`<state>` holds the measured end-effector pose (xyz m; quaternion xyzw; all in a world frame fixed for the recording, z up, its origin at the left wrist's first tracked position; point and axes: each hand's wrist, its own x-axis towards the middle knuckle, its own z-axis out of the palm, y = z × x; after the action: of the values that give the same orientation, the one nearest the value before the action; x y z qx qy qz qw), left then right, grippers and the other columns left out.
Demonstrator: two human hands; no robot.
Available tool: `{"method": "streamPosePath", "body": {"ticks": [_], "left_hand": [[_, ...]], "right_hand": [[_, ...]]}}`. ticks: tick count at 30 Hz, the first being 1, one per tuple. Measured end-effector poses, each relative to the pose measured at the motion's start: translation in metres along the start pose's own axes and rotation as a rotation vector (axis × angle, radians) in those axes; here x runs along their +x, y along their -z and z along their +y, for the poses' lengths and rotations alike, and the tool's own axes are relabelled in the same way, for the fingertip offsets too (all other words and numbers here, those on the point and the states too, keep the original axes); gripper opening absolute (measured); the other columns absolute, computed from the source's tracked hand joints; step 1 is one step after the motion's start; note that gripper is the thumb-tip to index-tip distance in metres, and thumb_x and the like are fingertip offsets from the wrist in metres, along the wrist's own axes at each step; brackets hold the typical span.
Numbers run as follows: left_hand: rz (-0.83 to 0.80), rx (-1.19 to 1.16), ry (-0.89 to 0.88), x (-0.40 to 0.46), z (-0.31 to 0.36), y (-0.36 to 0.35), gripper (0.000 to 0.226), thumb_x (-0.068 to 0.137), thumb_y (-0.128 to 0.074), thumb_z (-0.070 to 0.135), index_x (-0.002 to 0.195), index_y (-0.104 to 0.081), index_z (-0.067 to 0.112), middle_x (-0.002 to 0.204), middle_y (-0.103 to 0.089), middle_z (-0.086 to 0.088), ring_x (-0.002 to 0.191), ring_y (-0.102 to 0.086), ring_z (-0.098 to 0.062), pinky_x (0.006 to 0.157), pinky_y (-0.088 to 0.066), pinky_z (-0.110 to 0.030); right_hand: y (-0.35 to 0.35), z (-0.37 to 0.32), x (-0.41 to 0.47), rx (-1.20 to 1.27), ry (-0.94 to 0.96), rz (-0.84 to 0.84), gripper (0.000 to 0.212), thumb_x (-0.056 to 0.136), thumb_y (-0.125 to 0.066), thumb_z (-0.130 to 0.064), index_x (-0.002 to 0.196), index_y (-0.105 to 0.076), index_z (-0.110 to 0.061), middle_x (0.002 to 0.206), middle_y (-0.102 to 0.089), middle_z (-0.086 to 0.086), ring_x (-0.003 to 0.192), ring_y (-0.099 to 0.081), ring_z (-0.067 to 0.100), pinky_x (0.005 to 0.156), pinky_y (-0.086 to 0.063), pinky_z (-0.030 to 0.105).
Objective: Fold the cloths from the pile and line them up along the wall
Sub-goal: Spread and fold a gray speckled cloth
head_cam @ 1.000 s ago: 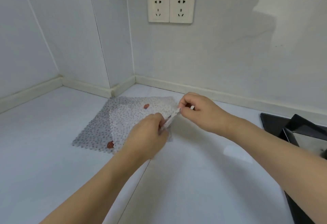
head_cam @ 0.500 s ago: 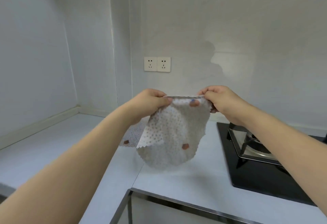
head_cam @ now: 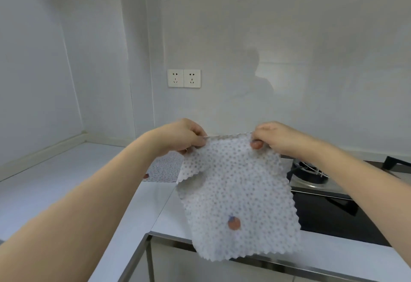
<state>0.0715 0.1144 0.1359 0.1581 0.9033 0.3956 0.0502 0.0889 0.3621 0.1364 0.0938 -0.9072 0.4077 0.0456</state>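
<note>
No writing is legible anywhere. The white dotted cloth with scalloped edges [head_cam: 238, 197] hangs above the white tabletop [head_cam: 73, 183], its top corners pinched by the left hand [head_cam: 184, 136] and right hand [head_cam: 272, 136]. A second dotted cloth [head_cam: 163, 169] lies flat on the tabletop behind it.

This is a kitchen in a home. A long white countertop [head_cam: 66, 183] runs along pale, smooth walls and turns at the corner. On the right a black glass gas stove [head_cam: 333, 210] is set into the top, with a round burner [head_cam: 310, 172] on a shiny metal plate. A white double power socket [head_cam: 184, 78] sits on the back wall above the counter. A shiny metal edge [head_cam: 289, 261] runs along the front of the counter.
</note>
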Motion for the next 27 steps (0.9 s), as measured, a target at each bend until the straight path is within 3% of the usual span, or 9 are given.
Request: {"method": "streamPosePath", "body": {"ticks": [2, 4, 6, 8, 10, 13, 16, 20, 27], "left_hand": [[-0.006, 0.039, 0.030, 0.019, -0.018, -0.006, 0.010, 0.093, -0.059, 0.011, 0.093, -0.069, 0.008, 0.074, -0.062, -0.005, 0.060, -0.055, -0.016, 0.052, -0.047, -0.019], [-0.004, 0.079, 0.062, 0.039, -0.036, -0.014, 0.013, 0.094, -0.055, 0.008, 0.088, -0.067, 0.009, 0.073, -0.062, -0.006, 0.060, -0.055, -0.019, 0.048, -0.045, -0.018], [0.025, 0.183, 0.087, 0.059, -0.056, -0.021, 0.022, 0.093, -0.052, 0.006, 0.075, -0.064, 0.013, 0.069, -0.060, -0.003, 0.060, -0.053, -0.015, 0.048, -0.041, -0.018], [0.088, 0.260, 0.096, 0.076, -0.076, -0.030, 0.032, 0.092, -0.049, 0.005, 0.064, -0.056, 0.019, 0.065, -0.055, 0.001, 0.061, -0.050, -0.014, 0.052, -0.038, -0.021], [0.139, 0.258, 0.082, 0.087, -0.093, -0.040, 0.030, 0.094, -0.047, 0.006, 0.070, -0.060, 0.019, 0.070, -0.059, -0.001, 0.067, -0.054, -0.017, 0.056, -0.040, -0.022], [0.188, 0.307, -0.016, 0.092, -0.112, -0.057, 0.027, 0.096, -0.044, 0.008, 0.089, -0.069, 0.014, 0.088, -0.063, -0.002, 0.081, -0.061, -0.023, 0.068, -0.050, -0.030], [0.172, 0.421, -0.159, 0.077, -0.125, -0.076, 0.026, 0.098, -0.043, 0.011, 0.106, -0.067, 0.016, 0.098, -0.051, 0.003, 0.087, -0.053, -0.021, 0.077, -0.046, -0.033], [0.099, 0.559, -0.333, 0.038, -0.139, -0.105, 0.029, 0.095, -0.044, 0.013, 0.111, -0.068, 0.019, 0.102, -0.055, 0.003, 0.091, -0.053, -0.019, 0.076, -0.043, -0.032], [0.110, 0.585, -0.356, -0.002, -0.164, -0.128, 0.045, 0.084, -0.028, 0.028, 0.097, -0.069, 0.014, 0.092, -0.059, -0.001, 0.085, -0.057, -0.024, 0.069, -0.052, -0.040]], "right_hand": [[-0.007, 0.018, 0.015, 0.016, -0.012, -0.058, 0.030, 0.096, -0.051, -0.017, 0.067, -0.058, -0.014, 0.069, -0.070, -0.008, 0.037, -0.041, -0.003, 0.038, -0.030, 0.012], [-0.015, 0.040, 0.032, -0.030, 0.003, -0.090, 0.028, 0.098, -0.052, -0.021, 0.074, -0.057, -0.008, 0.082, -0.074, 0.000, 0.040, -0.041, 0.001, 0.039, -0.030, 0.013], [-0.023, 0.066, 0.054, -0.186, 0.024, -0.056, 0.023, 0.096, -0.055, -0.022, 0.080, -0.062, -0.007, 0.088, -0.075, 0.002, 0.052, -0.048, 0.004, 0.046, -0.035, 0.015], [-0.032, 0.090, 0.072, -0.301, 0.028, 0.013, 0.020, 0.095, -0.053, -0.018, 0.080, -0.065, -0.019, 0.088, -0.070, -0.002, 0.073, -0.057, 0.010, 0.059, -0.041, 0.020], [-0.041, 0.105, 0.080, -0.337, 0.036, 0.052, 0.023, 0.096, -0.049, -0.015, 0.086, -0.068, -0.023, 0.090, -0.065, -0.003, 0.087, -0.060, 0.017, 0.072, -0.045, 0.026], [-0.053, 0.117, 0.077, -0.504, 0.060, 0.002, 0.028, 0.099, -0.042, -0.016, 0.107, -0.069, -0.014, 0.108, -0.062, 0.002, 0.103, -0.058, 0.022, 0.088, -0.045, 0.033], [-0.066, 0.130, 0.063, -0.662, 0.066, -0.108, 0.032, 0.099, -0.039, -0.015, 0.116, -0.066, -0.014, 0.117, -0.060, 0.004, 0.107, -0.056, 0.023, 0.092, -0.046, 0.039], [-0.086, 0.152, 0.031, -0.765, 0.079, -0.213, 0.037, 0.099, -0.036, -0.016, 0.127, -0.060, -0.021, 0.131, -0.057, 0.000, 0.118, -0.053, 0.020, 0.097, -0.044, 0.035], [-0.089, 0.172, -0.008, -0.884, 0.276, -0.076, 0.031, 0.088, -0.043, -0.019, 0.107, -0.067, -0.017, 0.110, -0.065, -0.002, 0.103, -0.058, 0.022, 0.086, -0.048, 0.037]]}}
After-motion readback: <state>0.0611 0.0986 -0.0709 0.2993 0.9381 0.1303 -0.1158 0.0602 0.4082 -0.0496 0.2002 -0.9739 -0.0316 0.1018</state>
